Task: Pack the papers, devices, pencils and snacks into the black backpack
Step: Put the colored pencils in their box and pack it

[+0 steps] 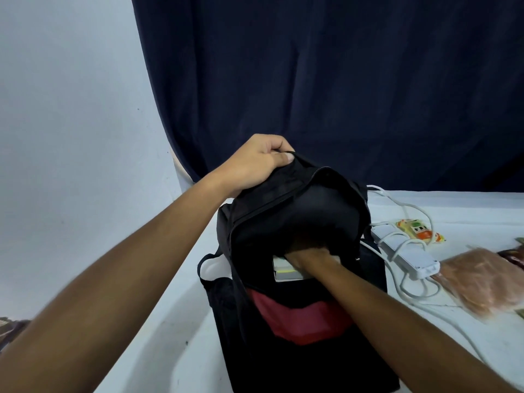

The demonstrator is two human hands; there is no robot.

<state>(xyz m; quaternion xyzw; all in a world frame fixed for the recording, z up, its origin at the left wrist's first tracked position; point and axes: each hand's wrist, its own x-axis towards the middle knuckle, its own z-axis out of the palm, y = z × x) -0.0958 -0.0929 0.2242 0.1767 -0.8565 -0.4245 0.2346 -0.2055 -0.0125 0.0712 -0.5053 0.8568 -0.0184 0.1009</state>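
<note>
The black backpack with a red front panel stands on the white table, its main compartment unzipped. My left hand grips the top edge of the bag and holds it up. My right hand reaches into the opening; its fingers are hidden inside the bag. The edge of a stack of papers or a book shows in the opening, just left of my right wrist. To the right of the bag lie a yellow and red snack packet and a pinkish snack bag.
A white power strip with looping white cables lies right beside the backpack. A dark blue curtain hangs behind the white table. A pale wall is on the left. A dark packet peeks in at the right edge.
</note>
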